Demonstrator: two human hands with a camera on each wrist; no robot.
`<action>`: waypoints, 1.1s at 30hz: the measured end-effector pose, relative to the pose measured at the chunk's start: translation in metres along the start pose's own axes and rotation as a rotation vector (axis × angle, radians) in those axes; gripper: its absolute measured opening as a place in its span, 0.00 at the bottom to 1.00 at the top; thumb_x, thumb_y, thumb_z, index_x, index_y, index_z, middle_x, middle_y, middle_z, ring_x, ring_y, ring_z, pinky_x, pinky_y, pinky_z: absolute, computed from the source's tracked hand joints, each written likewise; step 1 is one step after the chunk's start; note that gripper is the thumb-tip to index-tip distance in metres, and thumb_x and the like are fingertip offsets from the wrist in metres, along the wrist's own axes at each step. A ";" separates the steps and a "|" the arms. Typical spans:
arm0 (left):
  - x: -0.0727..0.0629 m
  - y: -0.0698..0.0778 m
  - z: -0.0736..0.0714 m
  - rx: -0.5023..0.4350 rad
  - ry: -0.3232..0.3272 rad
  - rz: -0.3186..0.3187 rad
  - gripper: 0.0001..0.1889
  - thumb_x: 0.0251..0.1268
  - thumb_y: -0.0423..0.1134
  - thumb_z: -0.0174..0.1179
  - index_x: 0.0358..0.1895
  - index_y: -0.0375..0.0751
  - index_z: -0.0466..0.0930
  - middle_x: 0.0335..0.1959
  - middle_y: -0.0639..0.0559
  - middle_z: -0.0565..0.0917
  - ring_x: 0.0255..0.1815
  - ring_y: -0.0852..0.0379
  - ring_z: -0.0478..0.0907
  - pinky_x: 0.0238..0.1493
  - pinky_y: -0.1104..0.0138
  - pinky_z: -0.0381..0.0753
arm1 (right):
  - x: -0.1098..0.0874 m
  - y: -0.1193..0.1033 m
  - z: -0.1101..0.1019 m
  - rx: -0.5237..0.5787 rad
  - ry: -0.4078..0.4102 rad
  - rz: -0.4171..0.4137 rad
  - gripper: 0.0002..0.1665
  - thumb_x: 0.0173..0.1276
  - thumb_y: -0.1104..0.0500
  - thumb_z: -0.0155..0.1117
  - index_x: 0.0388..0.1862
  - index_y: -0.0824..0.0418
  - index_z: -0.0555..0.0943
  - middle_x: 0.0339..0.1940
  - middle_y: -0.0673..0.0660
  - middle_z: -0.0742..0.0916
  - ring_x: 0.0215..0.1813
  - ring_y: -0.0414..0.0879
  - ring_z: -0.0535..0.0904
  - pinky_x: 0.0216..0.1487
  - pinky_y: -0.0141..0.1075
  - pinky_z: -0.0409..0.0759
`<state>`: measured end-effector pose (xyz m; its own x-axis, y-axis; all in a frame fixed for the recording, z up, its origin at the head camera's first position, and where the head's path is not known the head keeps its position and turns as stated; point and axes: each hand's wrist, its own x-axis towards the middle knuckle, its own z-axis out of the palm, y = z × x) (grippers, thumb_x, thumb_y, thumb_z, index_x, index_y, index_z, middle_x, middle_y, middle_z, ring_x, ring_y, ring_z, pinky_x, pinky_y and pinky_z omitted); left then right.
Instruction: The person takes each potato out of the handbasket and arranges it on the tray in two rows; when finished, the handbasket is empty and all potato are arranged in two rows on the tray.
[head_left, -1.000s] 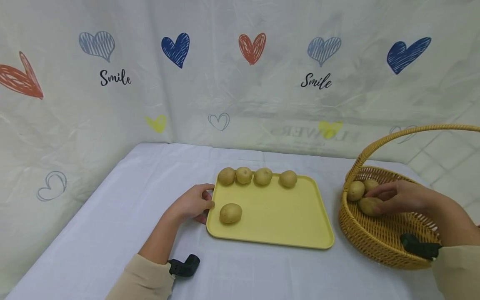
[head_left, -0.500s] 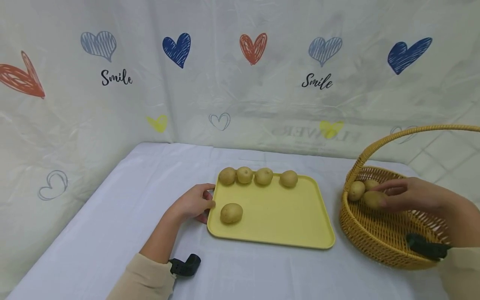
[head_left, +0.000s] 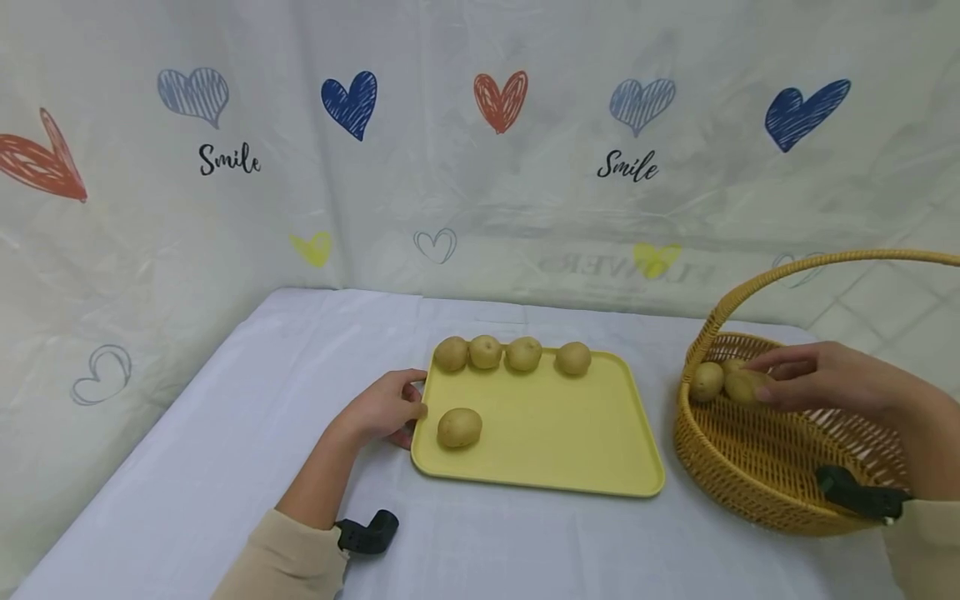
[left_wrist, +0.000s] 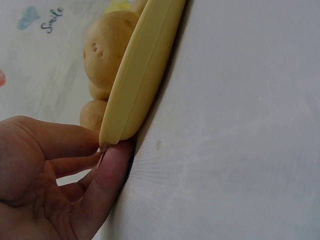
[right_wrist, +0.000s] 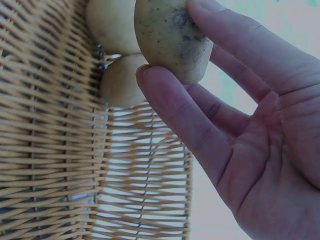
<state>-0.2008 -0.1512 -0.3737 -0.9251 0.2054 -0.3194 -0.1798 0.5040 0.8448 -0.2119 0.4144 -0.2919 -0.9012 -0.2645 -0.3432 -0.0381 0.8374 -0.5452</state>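
Note:
My right hand (head_left: 832,379) pinches a potato (right_wrist: 172,42) between thumb and fingers, just inside the wicker basket (head_left: 693,450) on the right. Two more potatoes lie against the basket's far left wall; the nearer one (head_left: 707,382) shows well, the other is partly hidden behind the held one. A yellow tray (head_left: 555,433) lies flat on the table, its left edge pinched by my left hand (head_left: 386,408); the left wrist view shows thumb and finger on either side of the rim (left_wrist: 137,75). Several potatoes line the tray's far edge, and one potato (head_left: 460,427) rests near its left front.
The basket's tall arched handle (head_left: 750,287) rises over its left side and runs out of view at right. A white cloth (head_left: 495,533) covers the table. Behind it hangs a curtain (head_left: 480,183) printed with hearts.
My right hand has lifted the potato from the basket floor and shifted it up slightly beside the other two. My left hand stays at the tray's edge.

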 end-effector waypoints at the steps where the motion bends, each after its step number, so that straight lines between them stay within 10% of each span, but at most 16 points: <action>1: 0.000 0.000 0.000 0.000 -0.001 0.001 0.33 0.69 0.27 0.57 0.78 0.39 0.65 0.43 0.44 0.74 0.31 0.53 0.78 0.27 0.62 0.89 | 0.000 -0.002 0.000 -0.007 0.001 -0.006 0.40 0.77 0.48 0.63 0.76 0.72 0.67 0.62 0.69 0.84 0.51 0.46 0.88 0.47 0.39 0.88; 33: -0.001 0.001 0.001 -0.005 0.004 0.001 0.32 0.69 0.27 0.57 0.77 0.39 0.65 0.43 0.44 0.75 0.27 0.54 0.77 0.26 0.62 0.88 | -0.012 -0.041 0.010 -0.067 0.084 -0.050 0.37 0.76 0.47 0.64 0.76 0.66 0.71 0.63 0.67 0.83 0.52 0.43 0.82 0.44 0.36 0.85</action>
<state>-0.1994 -0.1506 -0.3728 -0.9268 0.2024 -0.3163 -0.1800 0.4997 0.8473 -0.1952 0.3787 -0.2733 -0.9305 -0.2682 -0.2495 -0.1106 0.8550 -0.5068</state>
